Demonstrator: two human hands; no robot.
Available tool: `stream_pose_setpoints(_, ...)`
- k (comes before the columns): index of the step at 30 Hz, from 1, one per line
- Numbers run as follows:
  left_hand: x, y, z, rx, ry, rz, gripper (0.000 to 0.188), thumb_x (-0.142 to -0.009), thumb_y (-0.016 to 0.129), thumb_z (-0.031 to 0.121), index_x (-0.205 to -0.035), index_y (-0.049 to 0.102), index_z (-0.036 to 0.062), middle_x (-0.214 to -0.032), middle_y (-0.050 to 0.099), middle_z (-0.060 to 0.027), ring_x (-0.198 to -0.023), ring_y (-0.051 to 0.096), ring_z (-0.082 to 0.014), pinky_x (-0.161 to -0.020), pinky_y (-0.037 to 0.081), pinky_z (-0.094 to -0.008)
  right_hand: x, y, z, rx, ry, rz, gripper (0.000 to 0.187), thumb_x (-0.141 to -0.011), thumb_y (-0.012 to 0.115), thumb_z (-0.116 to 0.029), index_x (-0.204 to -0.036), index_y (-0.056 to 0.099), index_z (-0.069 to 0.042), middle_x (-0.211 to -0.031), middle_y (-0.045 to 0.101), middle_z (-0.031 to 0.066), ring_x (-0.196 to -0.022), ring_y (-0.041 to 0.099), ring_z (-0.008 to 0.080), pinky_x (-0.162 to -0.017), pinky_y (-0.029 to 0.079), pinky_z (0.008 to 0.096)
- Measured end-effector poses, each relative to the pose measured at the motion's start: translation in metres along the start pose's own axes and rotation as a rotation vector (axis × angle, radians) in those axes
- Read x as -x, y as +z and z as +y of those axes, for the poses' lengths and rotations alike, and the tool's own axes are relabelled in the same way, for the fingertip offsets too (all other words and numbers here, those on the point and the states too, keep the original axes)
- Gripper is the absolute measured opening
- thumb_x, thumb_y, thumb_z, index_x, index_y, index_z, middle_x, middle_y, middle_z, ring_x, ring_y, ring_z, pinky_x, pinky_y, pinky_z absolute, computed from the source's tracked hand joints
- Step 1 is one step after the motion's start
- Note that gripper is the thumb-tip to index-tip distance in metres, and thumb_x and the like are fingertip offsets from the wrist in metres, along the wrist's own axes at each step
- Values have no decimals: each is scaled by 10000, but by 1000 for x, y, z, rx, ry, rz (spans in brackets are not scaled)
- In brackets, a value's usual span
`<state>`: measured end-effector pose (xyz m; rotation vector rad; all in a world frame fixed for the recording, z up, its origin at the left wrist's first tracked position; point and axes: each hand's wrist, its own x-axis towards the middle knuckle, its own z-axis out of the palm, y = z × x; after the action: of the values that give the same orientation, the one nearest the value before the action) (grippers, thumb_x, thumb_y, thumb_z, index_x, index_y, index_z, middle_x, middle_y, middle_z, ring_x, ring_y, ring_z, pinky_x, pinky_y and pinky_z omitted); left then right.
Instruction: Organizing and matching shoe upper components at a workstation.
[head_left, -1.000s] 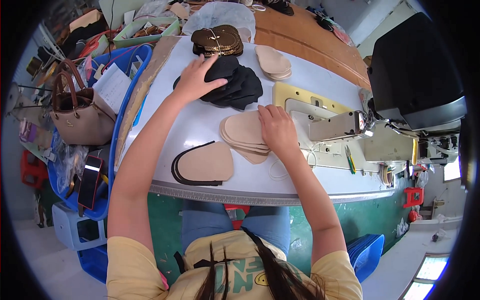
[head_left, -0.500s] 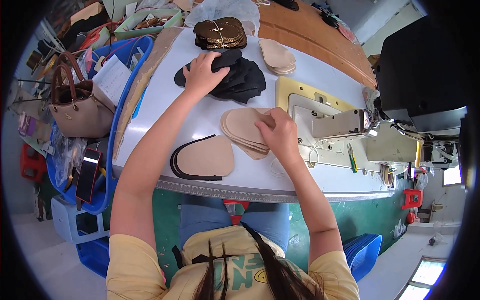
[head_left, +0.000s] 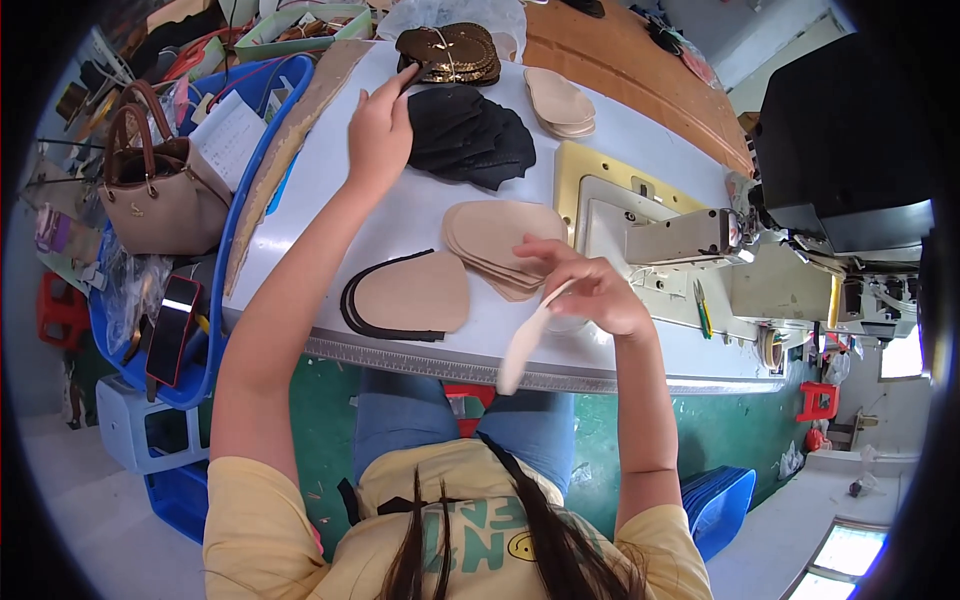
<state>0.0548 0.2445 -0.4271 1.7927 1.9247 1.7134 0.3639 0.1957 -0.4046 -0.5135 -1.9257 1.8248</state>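
Note:
Between the thumb and fingers of my right hand [head_left: 590, 290] is a beige fabric piece [head_left: 524, 350], seen nearly edge-on and hanging over the table's front edge. Just behind it lies a stack of rounded beige pieces [head_left: 495, 235]. My left hand [head_left: 382, 130] pinches a black fabric piece [head_left: 418, 77], also almost edge-on, beside the heap of black fabric pieces [head_left: 470, 135]. To the left of the beige stack, a beige piece [head_left: 415, 295] lies on black pieces [head_left: 352, 312] whose curved edges stick out around it.
A sewing machine [head_left: 690, 240] stands at the right, with green-handled snips [head_left: 703, 310] beside it. Tied bronze sequined pieces [head_left: 447, 52] and another beige stack [head_left: 558, 102] lie at the back. Left of the table is a blue tub [head_left: 235, 215] holding a handbag [head_left: 163, 190] and a phone [head_left: 173, 330].
My right hand has lifted a beige piece off the stack and drawn it toward me. My left hand has moved left and back from the heap, taking a black piece.

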Motion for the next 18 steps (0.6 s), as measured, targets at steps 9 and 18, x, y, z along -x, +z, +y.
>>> stream_pose_setpoints(9, 179, -99, 68, -397, 292, -656, 465, -825, 588, 185, -1257, 538, 22, -1392, 423, -173, -1324, 362, -340, -1080, 229, -568, 8, 24, 9, 138, 58, 630, 121, -896, 544, 2, -970, 636, 27, -883, 642, 14, -790, 582, 77, -706, 478, 226)
stream_pose_setpoints(18, 216, -120, 39, -334, 334, -335, 439, -789, 660, 275, -1148, 598, 30, -1266, 506, -182, -1192, 473, -350, -999, 345, -539, -17, 77, 28, 27, 265, 613, 227, -864, 615, 2, -1085, 602, 54, -872, 650, 39, -755, 598, 59, -667, 483, 186)
